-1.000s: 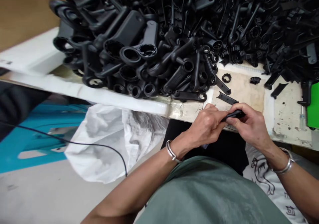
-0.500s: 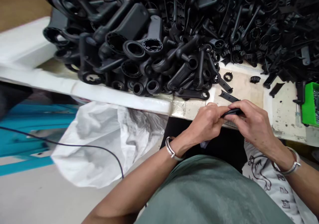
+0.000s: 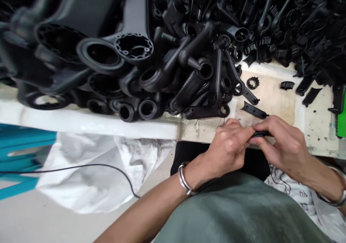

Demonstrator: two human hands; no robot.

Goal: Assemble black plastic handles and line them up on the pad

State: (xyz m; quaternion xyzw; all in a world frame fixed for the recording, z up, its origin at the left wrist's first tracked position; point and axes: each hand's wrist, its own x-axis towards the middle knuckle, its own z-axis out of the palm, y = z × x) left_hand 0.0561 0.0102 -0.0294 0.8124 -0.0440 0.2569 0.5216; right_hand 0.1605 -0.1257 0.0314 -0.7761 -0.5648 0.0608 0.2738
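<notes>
My left hand (image 3: 229, 147) and my right hand (image 3: 286, 147) meet at the front edge of the worktable (image 3: 310, 120). Both pinch one small black plastic part (image 3: 260, 133), which shows only as a thin strip between the fingers. A flat black strip (image 3: 253, 110) lies on the table just beyond my fingertips. A silver bangle circles each wrist.
A large heap of black plastic handles and rings (image 3: 162, 48) covers the table's back and left. A toothed ring (image 3: 253, 82) and a small cap (image 3: 287, 85) lie loose. A green bin (image 3: 341, 113) is at the right edge, a white sack (image 3: 102, 167) and black cable (image 3: 81, 167) below left.
The view has moved closer and shifted left, so the heap looks bigger and blurred. Both hands stay together on the same small part at the table edge.
</notes>
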